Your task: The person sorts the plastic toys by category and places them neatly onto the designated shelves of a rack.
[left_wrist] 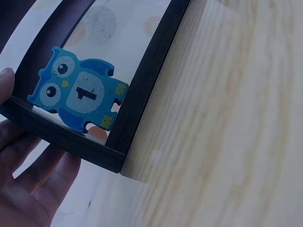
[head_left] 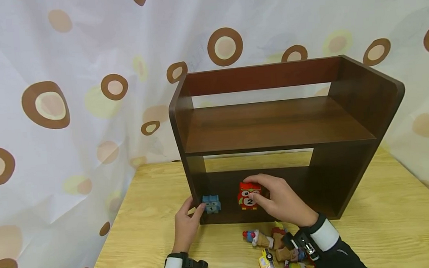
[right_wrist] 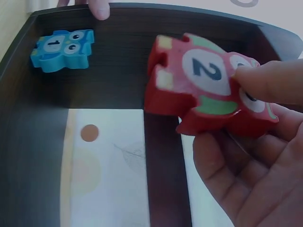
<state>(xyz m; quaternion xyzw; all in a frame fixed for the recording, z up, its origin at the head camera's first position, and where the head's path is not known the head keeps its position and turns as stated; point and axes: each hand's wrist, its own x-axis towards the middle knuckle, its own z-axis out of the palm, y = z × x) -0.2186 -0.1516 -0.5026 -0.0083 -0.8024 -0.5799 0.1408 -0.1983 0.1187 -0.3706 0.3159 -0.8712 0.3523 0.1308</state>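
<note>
A red owl block marked 2 (head_left: 246, 201), with green wings, is being held upright by the right hand (head_left: 285, 201) inside a dark wooden shelf's (head_left: 278, 122) lower compartment. A blue owl block marked 1 (head_left: 211, 204) is standing just beside the left side panel (head_left: 193, 173), which the left hand (head_left: 186, 225) is gripping.

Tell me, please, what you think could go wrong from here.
The right hand pinches the red owl only by its head, so it might slip or tip on release. The left hand, gripping the shelf's side panel, has its thumb near the blue owl and could nudge it. The right wrist strap looks close to the loose toys, so might brush them.
</note>
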